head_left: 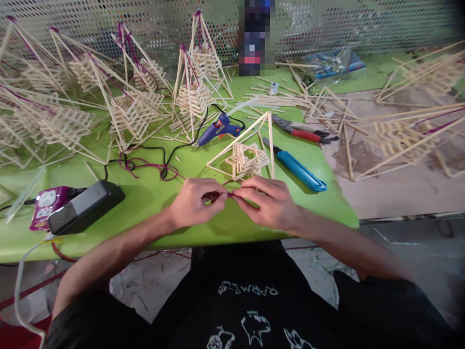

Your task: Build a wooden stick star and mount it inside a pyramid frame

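My left hand [198, 201] and my right hand [268, 201] meet over the front of the green tabletop, fingertips pinched on a thin purple string [229, 194]. Its loose length [156, 167] trails in loops to the left. Just behind my hands stands a wooden-stick pyramid frame [269, 140] with a stacked stick lattice [249, 159] inside. To the right of it lies a blue utility knife [300, 169]. Behind the knife are red-handled pliers [305, 133]. A blue hot glue gun [218, 128] rests behind the frame on the left.
Several stick pyramids [134, 116] with purple string crowd the left and back. More stick frames [395, 135] lie on the brown board at right. Loose sticks [276, 99] are scattered behind. A purple power strip [47, 206] and a grey-black box [86, 207] sit front left, with black cords nearby.
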A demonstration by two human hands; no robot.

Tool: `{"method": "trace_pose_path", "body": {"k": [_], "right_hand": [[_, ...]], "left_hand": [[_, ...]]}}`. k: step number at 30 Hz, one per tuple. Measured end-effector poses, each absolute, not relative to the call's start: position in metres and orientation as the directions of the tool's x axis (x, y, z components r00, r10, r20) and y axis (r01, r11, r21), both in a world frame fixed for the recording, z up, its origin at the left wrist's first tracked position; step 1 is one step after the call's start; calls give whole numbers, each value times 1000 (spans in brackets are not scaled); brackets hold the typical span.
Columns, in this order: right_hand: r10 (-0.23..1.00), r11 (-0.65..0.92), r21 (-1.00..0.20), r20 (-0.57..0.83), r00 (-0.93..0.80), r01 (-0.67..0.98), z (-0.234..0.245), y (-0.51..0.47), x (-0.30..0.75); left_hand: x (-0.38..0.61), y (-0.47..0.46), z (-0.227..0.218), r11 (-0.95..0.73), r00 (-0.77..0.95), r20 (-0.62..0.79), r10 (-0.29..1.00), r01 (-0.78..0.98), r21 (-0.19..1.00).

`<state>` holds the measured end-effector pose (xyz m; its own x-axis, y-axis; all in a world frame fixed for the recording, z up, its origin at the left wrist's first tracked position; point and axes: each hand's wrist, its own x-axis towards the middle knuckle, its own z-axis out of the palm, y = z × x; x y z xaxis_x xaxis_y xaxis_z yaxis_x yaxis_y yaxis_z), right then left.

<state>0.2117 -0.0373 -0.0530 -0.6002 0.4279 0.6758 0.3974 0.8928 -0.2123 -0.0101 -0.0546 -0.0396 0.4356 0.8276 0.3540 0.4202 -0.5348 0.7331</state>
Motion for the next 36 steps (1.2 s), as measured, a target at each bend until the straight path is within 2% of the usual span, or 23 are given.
{"method": "trace_pose_path", "body": {"k": [12,18,22,25,28,30,36], "right_hand": [[478,871,-292,687,-547,395,-48,-37,215],[462,864,-325,817,-345,385,-39,-41,220],[437,870,-327,858,-269,370,-36,-43,228],[368,914,-246,836,-406,323,-43,-41,228],[262,957,-81,656,-708,280,-54,-38,222],[257,957,-34,552,-793,287,-59,-37,218],[318,946,-120,502,-804,300,-60,-38,217]], "left_hand": [[-13,-54,-38,-513,416,346,841,409,755],[-16,-51,-36,-475,368,328,870,444,760],[-19,-48,-32,-442,292,338,895,482,756],[-22,-46,-30,-441,245,367,897,493,750],[-26,-45,-29,-449,210,399,893,506,737],[-30,-43,-27,-443,169,421,891,519,731],[-53,-32,-20,-485,-65,599,798,520,703]]}}
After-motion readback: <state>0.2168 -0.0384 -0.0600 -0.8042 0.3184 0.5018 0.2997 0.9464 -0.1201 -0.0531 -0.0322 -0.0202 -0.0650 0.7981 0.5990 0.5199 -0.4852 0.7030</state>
